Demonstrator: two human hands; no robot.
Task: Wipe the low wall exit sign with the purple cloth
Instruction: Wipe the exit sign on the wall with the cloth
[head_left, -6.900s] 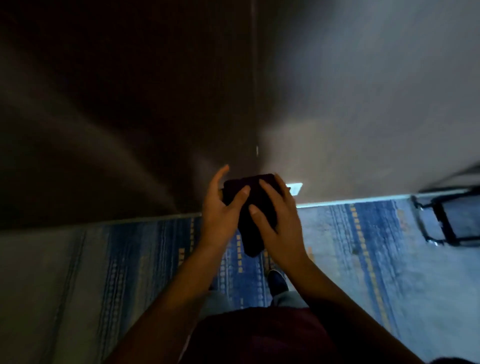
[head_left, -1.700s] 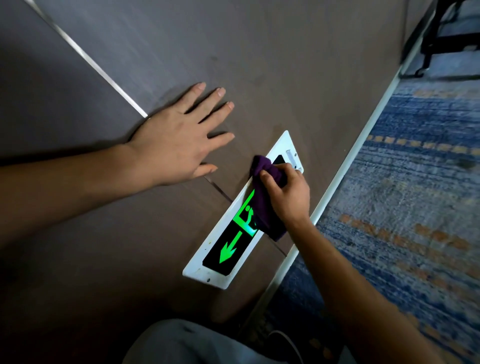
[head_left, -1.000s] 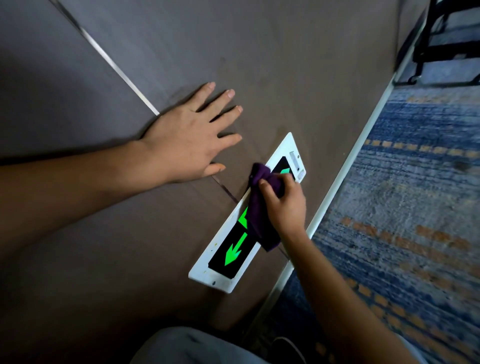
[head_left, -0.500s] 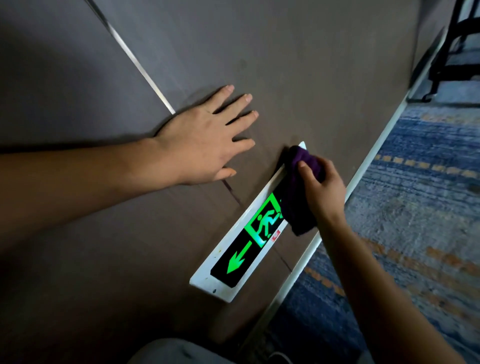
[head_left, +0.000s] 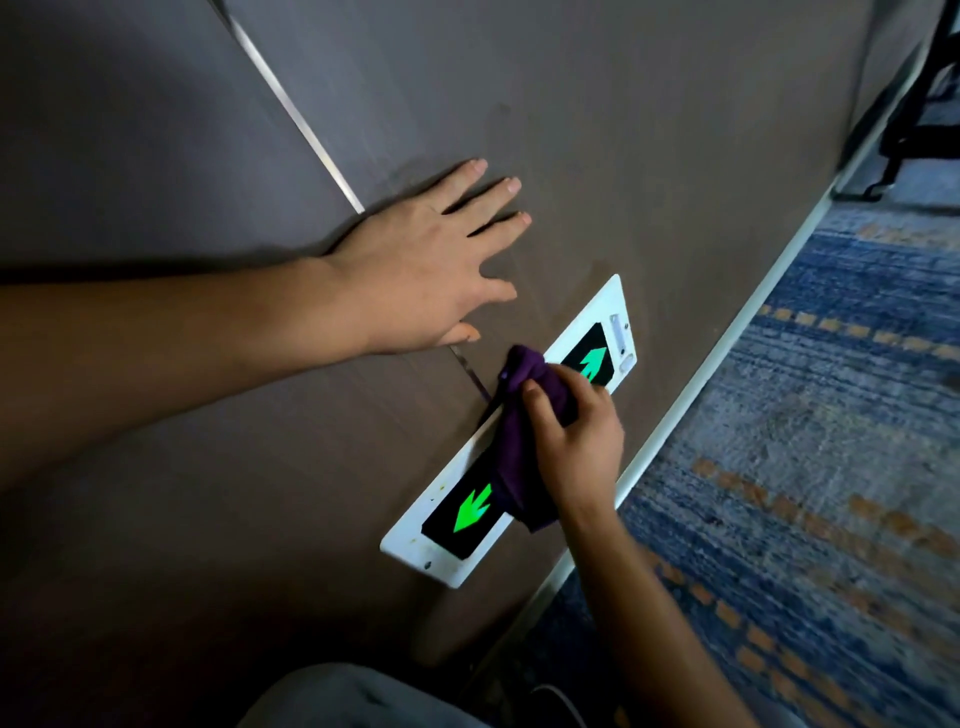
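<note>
The exit sign (head_left: 441, 540) is a long white-framed plate with a black face, set low in the brown wall just above the floor strip. A green arrow glows at each end of it. My right hand (head_left: 576, 441) is shut on the bunched purple cloth (head_left: 514, 452) and presses it onto the middle of the sign, hiding the running-figure symbol. My left hand (head_left: 426, 270) lies flat on the wall above the sign, fingers spread, holding nothing.
A thin metal strip (head_left: 291, 109) runs diagonally across the brown wall panels. A pale skirting line (head_left: 727, 332) separates the wall from blue patterned carpet (head_left: 810, 467). A black metal frame (head_left: 914, 104) stands at the top right. My knee shows at the bottom.
My right hand has slid the cloth back from the sign's far end to its middle, uncovering the far arrow and covering the running figure. My left hand stays planted on the wall.
</note>
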